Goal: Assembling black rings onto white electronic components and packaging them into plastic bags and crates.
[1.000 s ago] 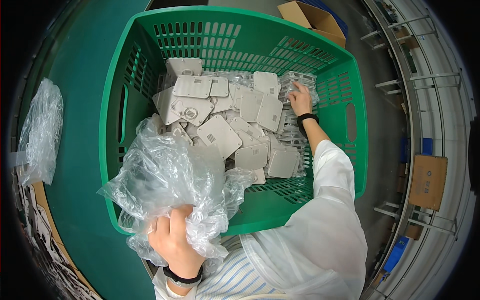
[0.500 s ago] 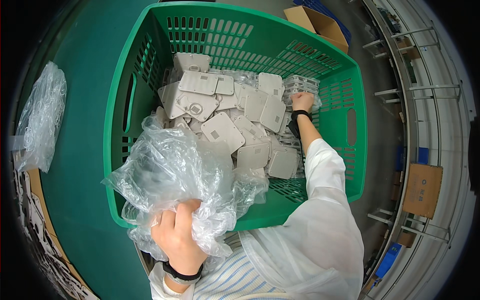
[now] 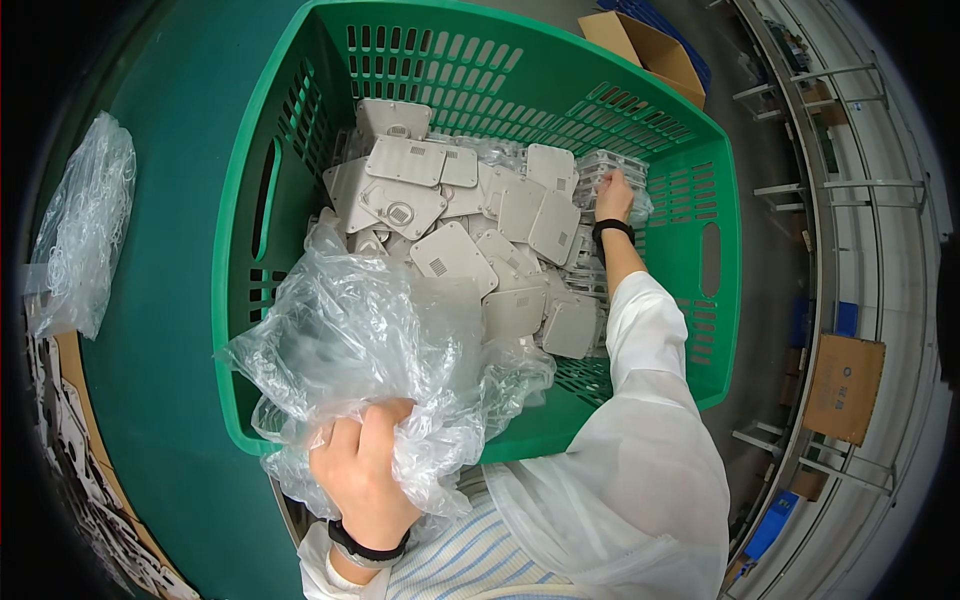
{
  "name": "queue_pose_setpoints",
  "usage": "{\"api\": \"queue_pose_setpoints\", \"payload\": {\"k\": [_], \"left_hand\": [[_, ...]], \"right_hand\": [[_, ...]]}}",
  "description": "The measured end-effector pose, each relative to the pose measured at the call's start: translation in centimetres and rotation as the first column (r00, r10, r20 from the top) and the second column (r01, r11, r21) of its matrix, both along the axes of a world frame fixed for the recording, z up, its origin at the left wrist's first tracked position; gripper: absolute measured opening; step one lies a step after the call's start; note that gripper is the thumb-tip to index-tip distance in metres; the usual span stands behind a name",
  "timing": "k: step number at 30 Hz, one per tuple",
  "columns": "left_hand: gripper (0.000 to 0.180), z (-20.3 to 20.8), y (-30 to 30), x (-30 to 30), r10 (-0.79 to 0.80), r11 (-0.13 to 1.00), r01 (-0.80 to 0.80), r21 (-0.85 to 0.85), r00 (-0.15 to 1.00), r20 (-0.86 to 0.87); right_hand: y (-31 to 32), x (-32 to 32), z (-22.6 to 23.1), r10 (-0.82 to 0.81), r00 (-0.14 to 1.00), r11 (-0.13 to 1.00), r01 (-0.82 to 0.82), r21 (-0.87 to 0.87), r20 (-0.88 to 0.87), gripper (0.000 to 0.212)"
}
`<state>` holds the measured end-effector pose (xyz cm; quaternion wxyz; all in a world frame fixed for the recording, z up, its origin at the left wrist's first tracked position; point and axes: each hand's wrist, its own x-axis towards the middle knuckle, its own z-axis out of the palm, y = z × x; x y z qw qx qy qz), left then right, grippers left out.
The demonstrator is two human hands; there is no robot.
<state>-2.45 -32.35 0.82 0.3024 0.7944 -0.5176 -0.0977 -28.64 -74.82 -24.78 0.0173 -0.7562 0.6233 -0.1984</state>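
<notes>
My left hand [image 3: 365, 475] is closed around a crumpled clear plastic bag [image 3: 335, 320], which spreads over the near left corner of a large green crate [image 3: 590, 432]. Inside the crate lies a loose heap of light grey flat plastic covers [image 3: 455, 258] with rounded corners and slotted vents. Deep in the crate's far right corner, my right hand [image 3: 613, 196] has its fingers bent at a stack of clear plastic-wrapped parts [image 3: 612, 165]. Its fingertips are partly hidden, so whether it grips a piece there is unclear.
Another bundle of clear plastic bags [image 3: 88, 225] lies on the green surface [image 3: 180, 330] at the left. Dark and white flat parts [image 3: 75, 440] sit in a box at the lower left. An open cardboard box [image 3: 640, 55] stands beyond the crate; metal racks with a carton [image 3: 845, 388] line the right.
My right hand has shifted slightly at the wrapped stack, its wrist turning more upright. The left hand keeps its hold on the bag. The whole view has shifted a little.
</notes>
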Motion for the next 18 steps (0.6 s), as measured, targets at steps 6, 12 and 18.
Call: {"api": "queue_pose_setpoints", "payload": {"k": [6, 12, 18], "left_hand": [[0.029, -0.2, 0.0, 0.1, -0.005, 1.0, 0.005, -0.008, 1.0, -0.018], [0.028, -0.3, -0.1, 0.2, 0.004, 1.0, -0.004, -0.013, 1.0, -0.024], [0.028, -0.3, 0.0, 0.3, -0.006, 1.0, 0.004, -0.03, 0.999, -0.045]], "right_hand": [[-1.4, 1.6, -0.7, -0.056, 0.987, 0.994, 0.069, 0.082, -0.154, 0.022], [-1.6, 4.1, -1.8, -0.233, 0.919, 0.97, 0.242, -0.013, -0.318, 0.02], [-1.2, 3.9, 1.5, 0.236, 0.686, 0.968, -0.102, 0.231, -0.688, 0.019]]}}
